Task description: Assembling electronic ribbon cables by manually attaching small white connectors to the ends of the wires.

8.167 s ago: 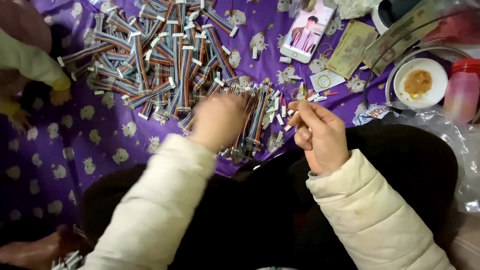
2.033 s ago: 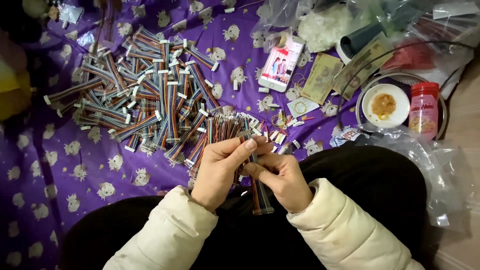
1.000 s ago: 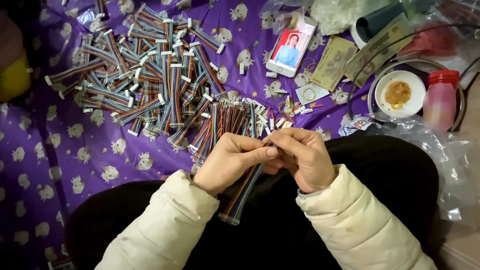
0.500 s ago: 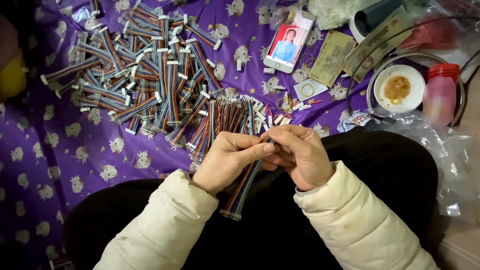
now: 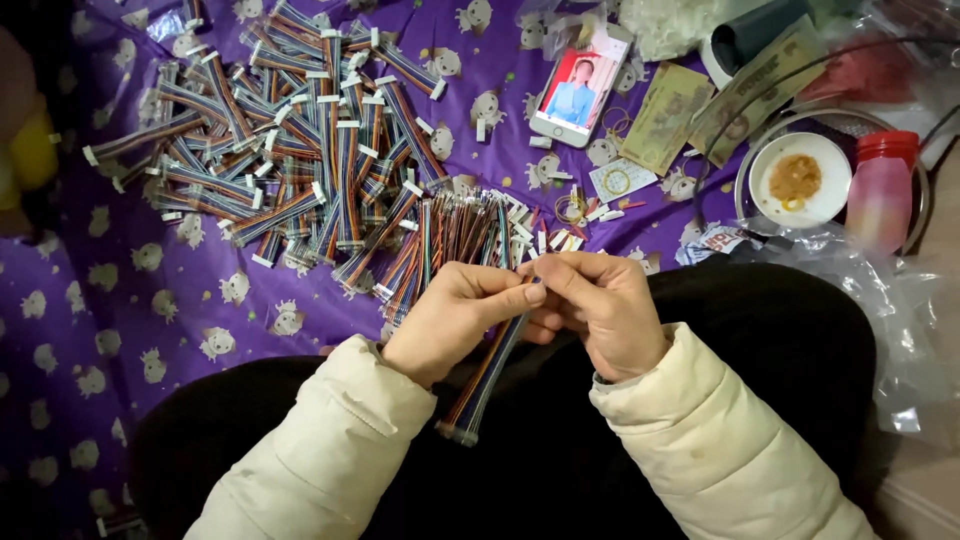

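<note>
Over my lap, my left hand [image 5: 462,312] and my right hand [image 5: 603,308] meet and pinch the upper end of one multicoloured ribbon cable [image 5: 487,375]. The cable hangs down and left between my sleeves, its white connector at the low end. Just beyond my fingers lies a bunch of loose coloured wires with white plugs [image 5: 470,225]. Further back left sprawls a big heap of finished ribbon cables [image 5: 290,150] on a purple patterned cloth [image 5: 120,310].
A phone with a lit screen [image 5: 580,90], banknotes [image 5: 670,115] and small white connectors lie at the back. To the right stand a metal tray with a white bowl [image 5: 800,180], a pink jar [image 5: 882,195] and a clear plastic bag [image 5: 900,320].
Both hands came together on one ribbon cable and keep working its top end. The cable now hangs more steeply than two seconds ago. The view has shifted slightly.
</note>
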